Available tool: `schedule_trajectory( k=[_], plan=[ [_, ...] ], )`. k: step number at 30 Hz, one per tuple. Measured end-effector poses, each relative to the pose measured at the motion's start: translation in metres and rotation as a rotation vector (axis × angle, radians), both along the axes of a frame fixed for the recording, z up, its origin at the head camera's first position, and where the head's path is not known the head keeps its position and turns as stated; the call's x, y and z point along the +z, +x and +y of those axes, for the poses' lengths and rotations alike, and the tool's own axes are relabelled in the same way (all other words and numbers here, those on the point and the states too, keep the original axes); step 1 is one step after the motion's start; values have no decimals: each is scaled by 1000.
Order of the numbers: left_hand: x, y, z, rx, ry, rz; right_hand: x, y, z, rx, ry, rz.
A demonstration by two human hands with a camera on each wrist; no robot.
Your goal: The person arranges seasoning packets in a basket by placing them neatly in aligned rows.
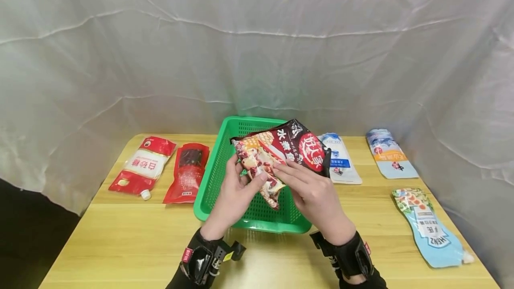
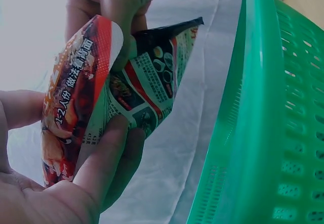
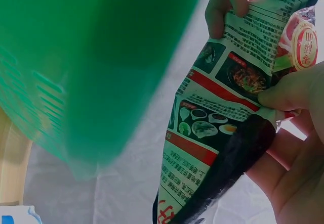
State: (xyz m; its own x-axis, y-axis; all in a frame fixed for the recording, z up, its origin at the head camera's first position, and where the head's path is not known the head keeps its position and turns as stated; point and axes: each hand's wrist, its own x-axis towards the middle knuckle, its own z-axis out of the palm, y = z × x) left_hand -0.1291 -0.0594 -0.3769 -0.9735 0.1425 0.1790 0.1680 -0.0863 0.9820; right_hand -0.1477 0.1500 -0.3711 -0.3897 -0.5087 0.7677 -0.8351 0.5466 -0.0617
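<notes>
I've got the dark red seasoning packet [image 1: 281,153] up in both hands, held just above the green basket [image 1: 225,146]. My left hand [image 1: 234,191] pinches its lower end, thumb on the front; my right hand [image 1: 311,188] clamps the near edge, fingers laid across the print. Both grips are closed on the packet, which is crumpling between them. Best to keep it level and hold it by the edges so it doesn't fold. Out on the wooden worktop [image 1: 132,240]: a sugar pouch [image 1: 142,164] and red packet [image 1: 188,172] lie left, a blue-white pouch [image 1: 339,158], another [image 1: 390,153] and a Heinz pouch [image 1: 431,229] right. A creased white sheet [image 1: 257,43] hangs behind.
</notes>
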Motion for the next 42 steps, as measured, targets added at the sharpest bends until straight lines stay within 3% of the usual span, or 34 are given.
schedule_trajectory(
  k=[7, 17, 26, 30, 36, 42],
  plan=[
    [2, 0, -2, 8, 46, -15, 1, 0, -1, 16, 2, -21],
    [2, -1, -7, 42, 51, 44, 2, 1, 6, -16, 6, -148],
    [4, 0, -7, 157, 119, 124, 7, -4, 11, 1, -137, -109],
    [5, 0, -8, 184, 188, 155, 9, -3, 10, -42, -215, -157],
    [6, 0, -7, 212, 240, 175, 8, 4, 4, -94, -450, -367],
    [6, 0, -5, 233, 284, 211, 11, 15, -11, -29, -849, -757]
  ],
)
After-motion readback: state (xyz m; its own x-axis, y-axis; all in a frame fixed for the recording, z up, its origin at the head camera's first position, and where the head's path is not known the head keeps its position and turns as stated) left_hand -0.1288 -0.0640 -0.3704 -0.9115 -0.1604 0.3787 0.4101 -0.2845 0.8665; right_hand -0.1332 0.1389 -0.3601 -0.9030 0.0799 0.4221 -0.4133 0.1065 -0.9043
